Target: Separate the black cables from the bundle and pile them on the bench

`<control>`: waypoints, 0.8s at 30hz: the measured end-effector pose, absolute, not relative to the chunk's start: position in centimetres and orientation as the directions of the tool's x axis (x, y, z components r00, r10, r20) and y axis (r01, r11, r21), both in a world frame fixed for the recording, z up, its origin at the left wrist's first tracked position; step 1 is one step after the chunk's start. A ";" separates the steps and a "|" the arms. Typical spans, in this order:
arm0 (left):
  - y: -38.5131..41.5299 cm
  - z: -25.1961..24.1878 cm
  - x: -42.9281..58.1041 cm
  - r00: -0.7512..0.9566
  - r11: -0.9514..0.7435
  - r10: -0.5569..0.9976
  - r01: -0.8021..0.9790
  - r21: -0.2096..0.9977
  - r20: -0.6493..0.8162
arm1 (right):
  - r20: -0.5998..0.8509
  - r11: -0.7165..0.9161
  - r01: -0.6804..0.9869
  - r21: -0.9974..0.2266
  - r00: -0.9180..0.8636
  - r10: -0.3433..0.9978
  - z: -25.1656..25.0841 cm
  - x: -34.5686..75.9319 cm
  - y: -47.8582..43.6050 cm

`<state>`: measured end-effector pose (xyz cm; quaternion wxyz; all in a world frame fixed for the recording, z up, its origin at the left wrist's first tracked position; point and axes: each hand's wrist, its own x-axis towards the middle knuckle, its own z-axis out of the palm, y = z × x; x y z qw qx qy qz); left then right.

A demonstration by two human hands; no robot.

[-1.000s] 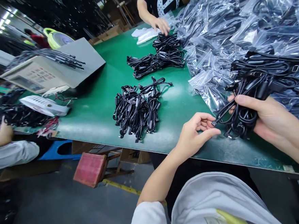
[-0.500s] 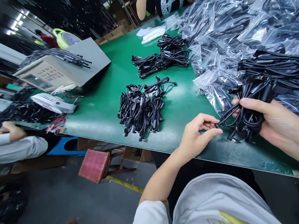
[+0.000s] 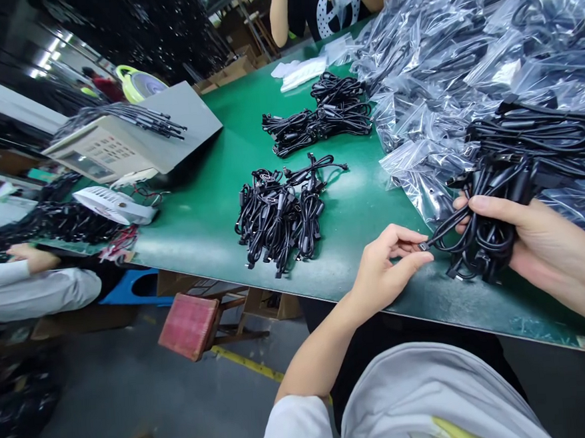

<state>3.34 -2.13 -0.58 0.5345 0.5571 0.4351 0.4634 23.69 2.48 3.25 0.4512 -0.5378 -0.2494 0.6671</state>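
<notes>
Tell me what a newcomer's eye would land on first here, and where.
Probably the great heap of clear plastic bags filling the upper right. Just below it, the right hand grips a bundle of black cables, with the left hand's fingertips at a small connector. Near the middle, a nearer cable pile and a farther one stand out against the green tabletop.

Glare flecks the plastic bags (image 3: 432,69); the floor (image 3: 185,406) looks dim.
</notes>
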 end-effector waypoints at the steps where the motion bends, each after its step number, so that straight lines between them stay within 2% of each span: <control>1: -2.2 -0.6 3.3 0.191 -0.046 0.980 -0.017 0.999 0.048 | -0.491 -0.467 -0.339 -0.817 -0.017 0.871 3.2 23.7 2.5; 8: -2.2 -0.4 3.7 0.242 -0.036 0.970 0.024 0.999 0.029 | -0.494 -0.473 -0.369 -0.800 -0.043 0.868 3.3 23.3 2.1; 11: -2.2 -0.6 4.2 0.336 -0.125 0.938 0.085 0.989 0.089 | -0.481 -0.468 -0.347 -0.813 -0.053 0.875 3.2 23.0 1.9; 14: -2.1 -0.8 4.0 0.433 -0.253 0.891 0.226 0.941 0.136 | -0.455 -0.449 -0.306 -0.839 -0.056 0.889 2.9 23.0 1.8; 16: -1.9 -0.7 3.6 0.463 -0.289 0.873 0.236 0.928 0.154 | -0.409 -0.420 -0.259 -0.870 -0.097 0.907 2.7 23.2 1.8; 19: -1.5 -0.5 3.2 0.273 -0.239 0.942 0.143 0.960 0.194 | -0.318 -0.350 -0.116 -0.929 -0.232 0.919 2.3 23.3 1.6; 21: -1.3 -0.3 3.5 0.130 -0.247 0.964 0.116 0.962 0.232 | -0.282 -0.274 0.066 -0.959 -0.271 0.920 2.2 23.1 1.3; 24: -1.1 0.0 4.7 0.113 -0.333 0.942 0.167 0.928 0.317 | -0.193 -0.124 0.274 -0.954 -0.242 0.951 2.4 22.5 0.8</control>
